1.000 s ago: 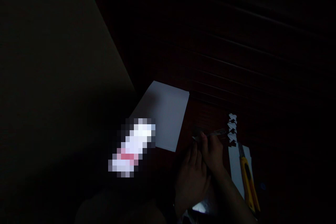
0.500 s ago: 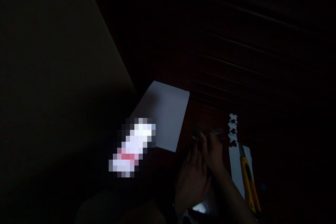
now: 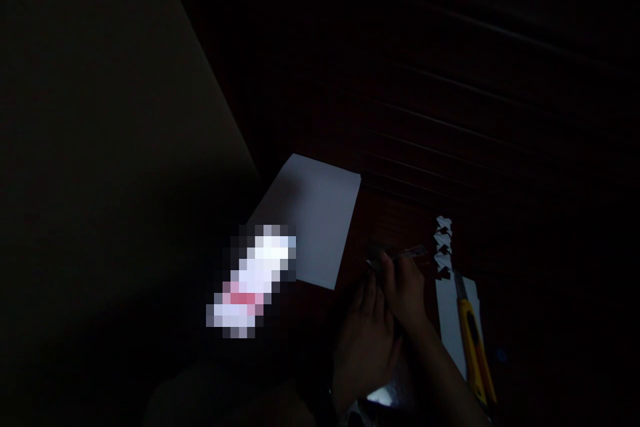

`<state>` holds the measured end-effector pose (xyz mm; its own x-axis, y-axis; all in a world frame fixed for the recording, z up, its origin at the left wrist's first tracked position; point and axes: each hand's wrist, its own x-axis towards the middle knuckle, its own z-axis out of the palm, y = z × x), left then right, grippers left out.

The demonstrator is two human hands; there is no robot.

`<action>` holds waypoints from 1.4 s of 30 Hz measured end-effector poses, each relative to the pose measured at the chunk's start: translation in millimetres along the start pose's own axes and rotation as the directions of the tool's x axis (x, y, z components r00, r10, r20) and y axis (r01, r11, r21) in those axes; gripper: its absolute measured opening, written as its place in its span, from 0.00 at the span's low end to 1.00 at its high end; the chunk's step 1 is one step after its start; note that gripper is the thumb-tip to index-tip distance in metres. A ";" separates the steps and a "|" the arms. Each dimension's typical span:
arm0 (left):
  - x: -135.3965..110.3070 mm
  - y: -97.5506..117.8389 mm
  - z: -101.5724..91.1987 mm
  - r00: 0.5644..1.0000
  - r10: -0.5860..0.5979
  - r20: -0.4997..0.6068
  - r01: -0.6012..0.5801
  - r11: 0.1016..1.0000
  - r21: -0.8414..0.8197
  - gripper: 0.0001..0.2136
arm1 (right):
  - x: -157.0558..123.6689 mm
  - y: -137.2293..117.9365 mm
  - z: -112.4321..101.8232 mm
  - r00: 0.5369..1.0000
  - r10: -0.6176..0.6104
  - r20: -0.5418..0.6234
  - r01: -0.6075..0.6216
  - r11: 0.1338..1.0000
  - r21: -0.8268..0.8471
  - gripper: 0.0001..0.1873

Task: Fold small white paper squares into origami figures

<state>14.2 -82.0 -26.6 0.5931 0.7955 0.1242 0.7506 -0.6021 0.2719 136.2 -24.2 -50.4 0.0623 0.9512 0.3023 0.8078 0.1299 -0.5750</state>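
In the dim light my left hand (image 3: 367, 340) rests low on the dark surface, its fingers close together and pointing forward. My right hand (image 3: 405, 287) lies against it, thumb and fingers closed in a pinch. A small pale tip (image 3: 369, 263) shows at the fingertips; the rest of what they hold is hidden. Just beyond the right knuckles lies a thin greyish strip (image 3: 414, 251), too dark to name. Right of the hands, a yellow utility knife (image 3: 473, 340) rests on white paper (image 3: 447, 320), and several small folded white paper pieces (image 3: 443, 240) stand in a row above it.
A large white sheet of paper (image 3: 325, 220) lies left of the hands. A bright, pixelated oblong (image 3: 250, 280) covers its lower left corner. Under my wrists a shiny surface (image 3: 381, 395) reflects light. A small blue object (image 3: 501, 354) sits right of the knife. A pale wall-like panel (image 3: 100, 80) fills the left.
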 end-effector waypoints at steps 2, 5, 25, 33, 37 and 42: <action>-0.3 0.0 0.4 1.000 -0.003 0.002 0.003 1.000 0.004 0.29 | -0.2 0.0 0.1 1.000 0.004 0.006 -0.004 1.000 -0.002 0.11; -0.2 -0.3 0.9 1.000 -0.006 0.003 0.006 1.000 0.010 0.28 | -0.6 0.3 0.4 1.000 0.000 0.016 0.000 1.000 0.001 0.11; 1.2 -5.8 -14.5 0.999 0.050 0.012 -0.050 0.999 -0.004 0.27 | -3.0 -3.7 -7.1 0.967 0.190 -0.169 -0.173 0.979 0.110 0.15; 3.6 -6.6 -18.1 0.998 0.053 0.024 -0.053 0.999 -0.006 0.27 | -1.8 -2.4 -8.0 0.964 0.219 -0.150 -0.206 0.974 0.098 0.17; 4.2 -6.6 -19.9 0.998 0.055 0.027 -0.055 0.999 -0.004 0.27 | -1.8 -1.3 -6.9 0.967 0.221 -0.129 -0.212 0.974 0.078 0.17; 4.0 -6.8 -20.4 0.998 0.059 0.027 -0.059 0.998 -0.003 0.27 | -2.0 -1.3 -6.0 0.968 0.212 -0.132 -0.206 0.977 0.060 0.18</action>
<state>5.5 -73.4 -8.6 0.6440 0.7564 0.1145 0.7135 -0.6478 0.2669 138.5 -27.9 -45.7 0.3091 0.9116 0.2708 0.7407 -0.0522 -0.6698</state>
